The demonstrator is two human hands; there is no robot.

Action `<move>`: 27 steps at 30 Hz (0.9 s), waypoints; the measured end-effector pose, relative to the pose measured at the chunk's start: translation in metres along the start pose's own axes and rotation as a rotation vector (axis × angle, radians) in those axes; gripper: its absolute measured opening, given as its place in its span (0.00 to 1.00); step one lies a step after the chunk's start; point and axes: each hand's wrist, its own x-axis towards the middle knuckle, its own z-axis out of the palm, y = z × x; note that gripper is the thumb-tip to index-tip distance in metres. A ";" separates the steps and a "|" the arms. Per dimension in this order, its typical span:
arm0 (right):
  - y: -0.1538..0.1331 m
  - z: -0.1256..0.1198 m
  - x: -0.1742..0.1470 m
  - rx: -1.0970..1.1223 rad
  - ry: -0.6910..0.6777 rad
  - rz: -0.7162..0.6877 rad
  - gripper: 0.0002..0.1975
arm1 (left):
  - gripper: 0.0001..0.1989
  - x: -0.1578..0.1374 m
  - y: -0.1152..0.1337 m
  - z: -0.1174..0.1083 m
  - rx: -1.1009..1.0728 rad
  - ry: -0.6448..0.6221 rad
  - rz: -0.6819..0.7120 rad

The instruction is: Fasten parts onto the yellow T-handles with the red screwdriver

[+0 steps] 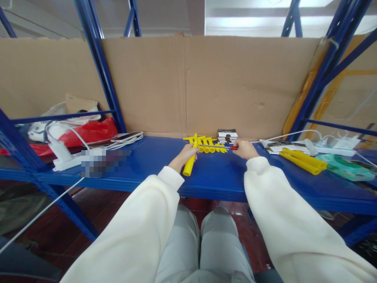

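Observation:
My left hand (pixel 186 153) is closed round a yellow tube (pixel 189 166) that narrows toward its far end and stands tilted above the shelf. My right hand (pixel 245 149) grips the red handle of a screwdriver (pixel 235 147), its thin metal shaft pointing left across to the yellow tube. Whether the tip touches or enters the tube is too small to tell. Just behind the shaft lies a row of several yellow tubes and small pointed yellow pieces (pixel 209 144). A stack of small black-and-white printed cards or booklets (pixel 227 136) stands behind them.
Two yellow tubes (pixel 303 160) lie at the right beside a green packet (pixel 347 167) and a white power strip (pixel 335 149). Left on the blue shelf (pixel 153 165) are a phone with cables (pixel 126 138) and a red bag (pixel 91 131). Cardboard (pixel 235 86) closes off the back.

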 end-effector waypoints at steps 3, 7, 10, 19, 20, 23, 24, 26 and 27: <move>-0.004 -0.002 -0.002 -0.038 -0.007 -0.004 0.07 | 0.08 -0.002 0.003 0.000 -0.006 -0.007 0.003; -0.007 -0.001 -0.002 -0.046 -0.029 -0.003 0.09 | 0.09 -0.002 0.003 -0.001 -0.010 -0.013 0.006; -0.006 0.001 -0.001 -0.036 -0.029 0.008 0.08 | 0.10 -0.001 0.001 0.000 -0.012 -0.012 0.016; -0.010 -0.003 -0.004 -0.080 -0.041 0.032 0.06 | 0.10 -0.003 0.003 0.000 0.003 -0.017 0.015; -0.011 -0.004 -0.004 -0.080 -0.043 0.033 0.06 | 0.10 -0.004 0.004 0.000 0.001 -0.015 0.015; -0.013 -0.006 -0.006 -0.069 -0.059 0.026 0.08 | 0.09 -0.006 0.006 0.000 -0.003 -0.007 0.013; -0.014 -0.007 -0.006 -0.064 -0.063 0.025 0.08 | 0.09 -0.006 0.006 0.000 -0.003 -0.003 0.010; -0.015 -0.007 -0.006 -0.051 -0.066 0.030 0.09 | 0.09 -0.007 0.007 0.000 0.003 0.006 0.005; -0.014 -0.007 -0.006 -0.045 -0.066 0.032 0.08 | 0.09 -0.007 0.007 0.000 0.005 0.010 0.004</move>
